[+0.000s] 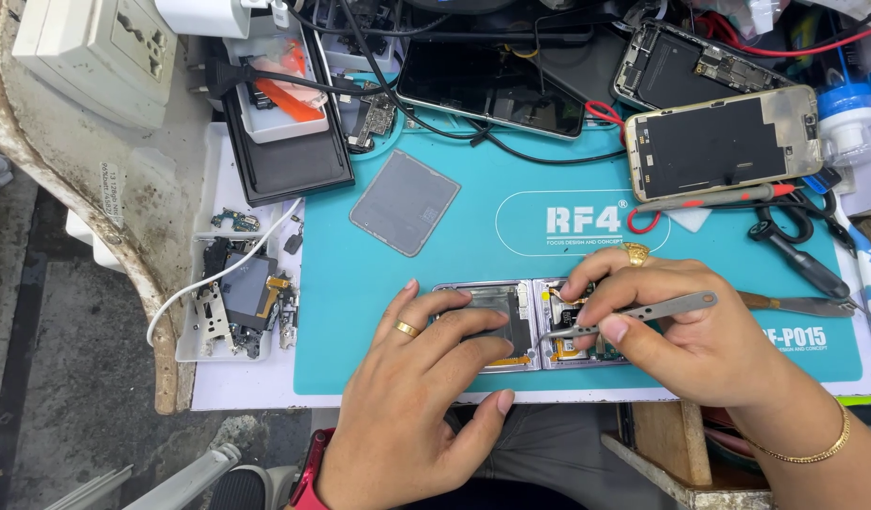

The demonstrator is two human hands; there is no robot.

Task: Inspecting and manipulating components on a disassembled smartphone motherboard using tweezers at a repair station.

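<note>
An opened foldable phone (522,319) lies flat near the front edge of a teal work mat (379,283), its insides exposed. My left hand (421,387) rests on the phone's left half, fingers spread over it, a gold ring on one finger. My right hand (686,326) grips metal tweezers (643,312), whose tips point left into the phone's right half near the hinge. A gold ring and a bracelet show on the right hand and wrist.
A grey square panel (404,201) lies on the mat behind the phone. A white tray of small parts (235,293) sits left. Two opened phones (724,142) and a dark screen (492,90) lie at the back. Scissors (799,246) and probe tools are at right.
</note>
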